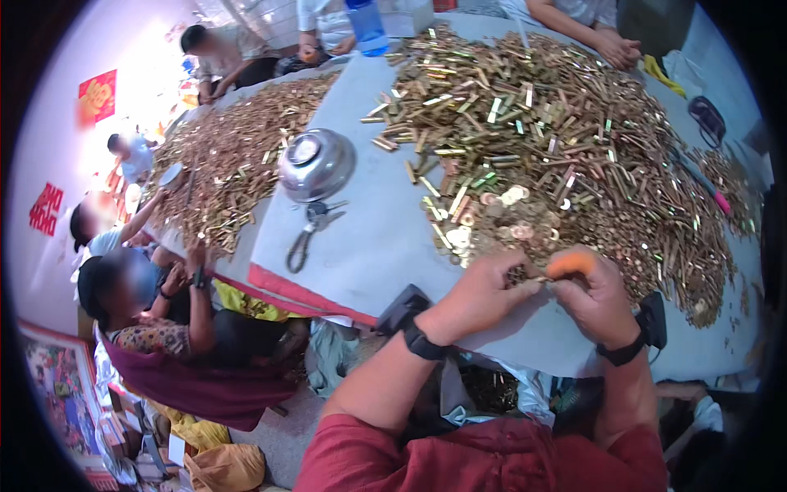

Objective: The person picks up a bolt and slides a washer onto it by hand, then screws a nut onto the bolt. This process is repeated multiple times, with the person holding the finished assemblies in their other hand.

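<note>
- Left hand [493,289]: fingers curled, thumb and forefinger pinching a small gold-coloured piece [538,280]; the shape of the piece is too small to tell.
- Right hand [597,297]: fingers bent inward, thumb and forefinger drawn close beside the piece; whether they also grip it cannot be told. An orange cover [569,264] sits on one finger.
- Position of piece: between the two hands, above the near edge of the table [361,266].
- Arm pose: both forearms come in from the near edge, angled inward so that the fingertips meet. Each wrist carries a black strap: left strap [425,339], right strap [623,353].
- Directly beyond the hands: round gold-coloured pieces [512,197], loosely heaped.
- Farther out: a large pile of gold-coloured strips [566,139], spread from the far edge toward the right edge.
- Left edge of the table: a shiny metal bowl [316,168]; keys [321,216] with a dark loop [299,250] lie nearer the near left corner.
- Far edge, left part: a blue container [366,29].
- Beyond the left edge: a second pile [238,152], with other people seated around it.
</note>
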{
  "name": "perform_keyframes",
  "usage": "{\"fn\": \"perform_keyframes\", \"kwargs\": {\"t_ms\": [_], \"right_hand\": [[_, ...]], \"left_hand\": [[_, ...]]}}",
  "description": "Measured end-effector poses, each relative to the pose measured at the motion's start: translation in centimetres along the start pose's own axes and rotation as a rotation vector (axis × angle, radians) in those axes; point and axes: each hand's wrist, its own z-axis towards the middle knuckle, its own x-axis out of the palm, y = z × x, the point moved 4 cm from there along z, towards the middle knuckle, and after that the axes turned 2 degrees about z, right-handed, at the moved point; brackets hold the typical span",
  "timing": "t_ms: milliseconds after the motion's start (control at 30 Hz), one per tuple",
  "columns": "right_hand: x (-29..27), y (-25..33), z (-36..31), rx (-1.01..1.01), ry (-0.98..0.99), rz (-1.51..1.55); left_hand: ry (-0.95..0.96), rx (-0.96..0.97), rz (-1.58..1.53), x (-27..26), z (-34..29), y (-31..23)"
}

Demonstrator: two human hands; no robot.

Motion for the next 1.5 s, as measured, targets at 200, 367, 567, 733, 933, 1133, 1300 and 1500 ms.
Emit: {"fn": "perform_keyframes", "kwargs": {"t_ms": [200,367,567,733,933,1133,1300,1500], "right_hand": [[0.3,-0.6,0.2,0.143,0.001,-0.068],[0.4,-1.4,-0.2,0.208,0.021,0.066],[-0.1,-1.1,-0.3,0.176,0.023,0.084],[0.2,-1.9,-0.5,0.136,0.018,-0.076],[0.5,-2.3,-0.7,0.222,-0.027,0.264],[0.0,-2.1,-0.6,0.095,-0.013,0.114],[0.0,-2.0,-0.7,0.134,0.017,-0.020],[0.9,-3.1,-0.9,0.266,-0.257,0.426]], "left_hand": [[0.061,0.015,0.100,-0.2,0.1,-0.4],[0.024,-0.034,0.101,-0.1,0.0,-0.6],[0.037,-0.066,0.030,0.2,0.0,-0.7],[0.029,-0.007,0.150,0.5,0.1,-1.3],[0.028,-0.076,0.042,0.2,0.0,-0.8],[0.031,-0.005,0.115,0.4,0.1,-1.2],[0.042,0.028,0.172,0.7,0.2,-1.3],[0.006,-0.065,0.064,0.5,0.1,-0.8]]}}
